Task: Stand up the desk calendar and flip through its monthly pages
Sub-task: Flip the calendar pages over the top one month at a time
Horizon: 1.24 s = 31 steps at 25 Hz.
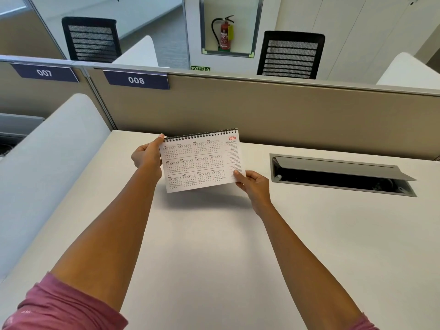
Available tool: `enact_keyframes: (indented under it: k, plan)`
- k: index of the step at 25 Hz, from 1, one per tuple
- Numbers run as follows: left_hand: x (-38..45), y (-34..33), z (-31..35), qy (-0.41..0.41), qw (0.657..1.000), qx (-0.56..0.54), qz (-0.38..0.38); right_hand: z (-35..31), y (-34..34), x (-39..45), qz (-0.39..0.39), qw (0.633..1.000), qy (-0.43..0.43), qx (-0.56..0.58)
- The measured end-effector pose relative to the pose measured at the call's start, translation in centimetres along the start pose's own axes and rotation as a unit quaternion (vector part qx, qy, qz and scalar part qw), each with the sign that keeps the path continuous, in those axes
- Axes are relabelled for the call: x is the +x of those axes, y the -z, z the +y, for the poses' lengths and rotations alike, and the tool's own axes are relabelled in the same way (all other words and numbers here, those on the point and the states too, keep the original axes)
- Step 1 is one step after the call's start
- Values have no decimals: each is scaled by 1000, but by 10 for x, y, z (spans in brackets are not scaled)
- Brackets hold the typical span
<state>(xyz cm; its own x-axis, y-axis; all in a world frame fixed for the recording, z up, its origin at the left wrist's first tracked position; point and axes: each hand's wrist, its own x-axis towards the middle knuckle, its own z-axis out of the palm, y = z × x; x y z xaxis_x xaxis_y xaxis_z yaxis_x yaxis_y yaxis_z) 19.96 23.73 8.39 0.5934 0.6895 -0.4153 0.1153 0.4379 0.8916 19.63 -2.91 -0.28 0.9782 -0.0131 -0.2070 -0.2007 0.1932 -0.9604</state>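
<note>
A white spiral-bound desk calendar [202, 160] is held above the white desk [214, 246], tilted, with its black wire binding at the top. Its facing page shows all twelve months of 2026 and a list of holidays. My left hand [147, 154] pinches the upper left corner by the binding. My right hand [252, 184] grips the lower right corner, thumb on the page. The calendar casts a shadow on the desk below it.
An open cable hatch [340, 175] with a raised grey lid is set in the desk to the right. A beige partition [262, 110] with labels 007 and 008 runs along the back. A white side divider [47, 167] stands at the left. Two black chairs are beyond.
</note>
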Motion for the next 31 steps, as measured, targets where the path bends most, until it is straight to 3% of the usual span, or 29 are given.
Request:
enact_keyframes:
  k: [11, 19, 23, 31]
  plan:
    - [3, 0, -2, -3, 1000, 11, -6, -4, -4, 1, 12, 998, -8, -67]
    - [3, -1, 3, -17, 998, 33, -60, -42, -10, -6, -111, 991, -64, 33]
    - [-1, 3, 12, 14, 994, 37, -103, -70, -18, -4, -143, 982, -76, 98]
    - [3, 8, 17, 17, 988, 0, -154, -127, -48, 28, -201, 968, -20, 147]
